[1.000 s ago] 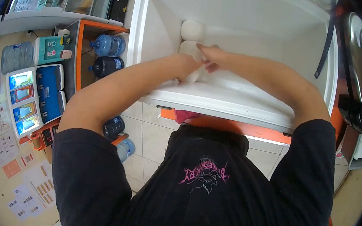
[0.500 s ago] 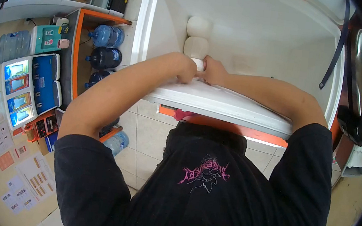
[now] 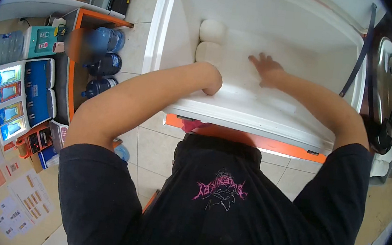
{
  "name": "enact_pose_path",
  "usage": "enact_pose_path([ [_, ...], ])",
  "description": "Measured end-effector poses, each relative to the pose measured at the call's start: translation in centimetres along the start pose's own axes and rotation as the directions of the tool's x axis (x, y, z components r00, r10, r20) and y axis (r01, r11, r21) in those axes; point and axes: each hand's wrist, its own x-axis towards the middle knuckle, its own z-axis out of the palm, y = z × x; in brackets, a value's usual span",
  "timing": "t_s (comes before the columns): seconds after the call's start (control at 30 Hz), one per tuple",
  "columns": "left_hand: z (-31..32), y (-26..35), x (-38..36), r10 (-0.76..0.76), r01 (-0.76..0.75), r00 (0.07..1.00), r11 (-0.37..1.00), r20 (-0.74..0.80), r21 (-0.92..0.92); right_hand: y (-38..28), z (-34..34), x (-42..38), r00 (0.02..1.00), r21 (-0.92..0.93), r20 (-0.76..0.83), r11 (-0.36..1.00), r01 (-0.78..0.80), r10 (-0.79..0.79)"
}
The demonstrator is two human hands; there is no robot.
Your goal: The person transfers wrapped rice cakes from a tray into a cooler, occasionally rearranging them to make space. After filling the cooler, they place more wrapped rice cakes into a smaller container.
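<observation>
Two rounded white bundles (image 3: 212, 32) sit in a row along the left wall inside a deep white chest (image 3: 155, 40); what they are made of I cannot make out. My left hand (image 3: 211, 81) reaches down by the chest's near wall, just in front of the nearer bundle. Its fingers are out of sight behind the wrist, so anything it holds is hidden. Over the chest floor, further right, my right hand (image 3: 268, 70) has its fingers spread and nothing in them.
A raised lid with a dark strap (image 3: 358, 58) stands at the right. Several blue water jugs (image 3: 103, 63) fill an orange-edged shelf (image 3: 72, 74) on the left. A large metal lid (image 3: 388, 81) is at the far right. The chest's near rim (image 3: 244, 121) runs before my body.
My right hand has left the spot beside my left hand and moved right, its fingers opening out. The small white thing between both hands is now out of sight.
</observation>
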Motion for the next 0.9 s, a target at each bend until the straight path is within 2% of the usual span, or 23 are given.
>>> enact_pose_path([
  [0.03,-0.2,-0.2,-0.4,-0.005,0.005,1.0,1.0,-0.016,0.0,0.0,-0.6,-0.2,1.0,-0.014,-0.006,1.0,-0.006,0.005],
  [0.1,-0.2,-0.1,-1.6,-0.044,0.022,0.99,0.985,-0.131,-0.169,-0.6,-1.8,-0.7,0.997,0.252,0.063,0.966,-0.062,0.048],
  [0.13,-0.7,0.3,-3.9,-0.082,0.024,0.975,0.963,-0.208,-0.268,-0.7,-2.7,-0.7,0.997,0.241,0.066,0.969,-0.061,0.046],
  [0.17,-1.2,0.9,-6.8,-0.127,0.018,0.952,0.93,-0.277,-0.366,-0.8,-3.5,-0.5,0.998,0.329,-0.065,0.944,0.035,-0.014],
  [0.2,-0.6,1.2,-9.4,-0.125,-0.103,0.885,0.887,-0.449,-0.45,-0.9,-4.1,-0.1,0.978,0.406,-0.199,0.903,0.138,-0.06],
  [0.23,0.4,1.6,-11.7,-0.139,-0.233,0.785,0.836,-0.603,-0.497,-1.6,-4.8,0.6,0.935,0.351,-0.337,0.906,0.235,-0.112],
  [0.27,1.3,2.2,-13.6,-0.159,-0.29,0.729,0.809,-0.666,-0.511,-2.5,-5.7,1.5,0.869,0.284,-0.47,0.905,0.317,-0.157],
  [0.3,2.3,3.1,-15.0,-0.182,-0.35,0.667,0.78,-0.723,-0.519,-3.7,-6.0,2.7,0.871,0.283,-0.469,0.908,0.308,-0.149],
  [0.33,3.4,3.8,-15.8,-0.18,-0.357,0.66,0.78,-0.73,-0.514,-5.3,-6.2,4.3,0.777,0.293,-0.621,0.889,0.351,-0.102],
  [0.37,4.5,4.3,-16.5,-0.17,-0.449,0.604,0.734,-0.778,-0.509,-6.5,-6.5,5.4,0.656,0.288,-0.753,0.87,0.399,-0.052],
  [0.4,5.5,4.8,-17.2,-0.167,-0.537,0.546,0.683,-0.821,-0.496,-7.5,-6.8,5.7,0.653,0.278,-0.755,0.874,0.398,-0.057],
  [0.43,6.5,5.2,-17.7,-0.171,-0.537,0.539,0.684,-0.825,-0.493,-8.7,-7.0,5.9,0.691,0.376,-0.721,0.867,0.327,0.052],
  [0.47,7.4,5.7,-18.1,-0.198,-0.6,0.461,0.649,-0.865,-0.468,-9.7,-7.2,6.1,0.721,0.47,-0.674,0.846,0.252,0.16],
  [0.5,8.3,5.9,-18.3,-0.227,-0.661,0.383,0.609,-0.895,-0.437,-10.5,-7.6,6.2,0.724,0.465,-0.673,0.849,0.251,0.155],
  [0.53,9.0,5.8,-18.0,-0.229,-0.666,0.377,0.606,-0.897,-0.435,-11.0,-8.0,6.3,0.756,0.603,-0.59,0.778,0.178,0.285],
  [0.57,9.6,5.9,-17.4,-0.239,-0.674,0.321,0.622,-0.916,-0.398,-11.4,-8.4,6.3,0.774,0.722,-0.487,0.685,0.095,0.405],
  [0.6,10.2,6.1,-16.8,-0.243,-0.683,0.264,0.636,-0.933,-0.359,-11.8,-8.0,6.8,0.772,0.719,-0.484,0.69,0.082,0.412],
  [0.63,10.6,6.5,-16.4,-0.23,-0.693,0.26,0.632,-0.938,-0.347,-12.3,-7.4,7.6,0.734,0.703,-0.534,0.703,0.109,0.421],
  [0.7,11.0,6.8,-16.0,-0.249,-0.694,0.14,0.666,-0.958,-0.274,-12.9,-6.8,8.0,0.677,0.685,-0.588,0.718,0.125,0.443],
  [0.77,11.2,6.7,-15.9,-0.227,-0.704,0.111,0.67,-0.968,-0.238,-13.5,-6.6,7.5,0.651,0.728,-0.59,0.663,0.174,0.478],
  [0.9,11.5,6.3,-15.5,-0.204,-0.729,0.101,0.651,-0.974,-0.212,-13.1,-6.1,6.9,0.601,0.719,-0.597,0.687,0.106,0.532],
])
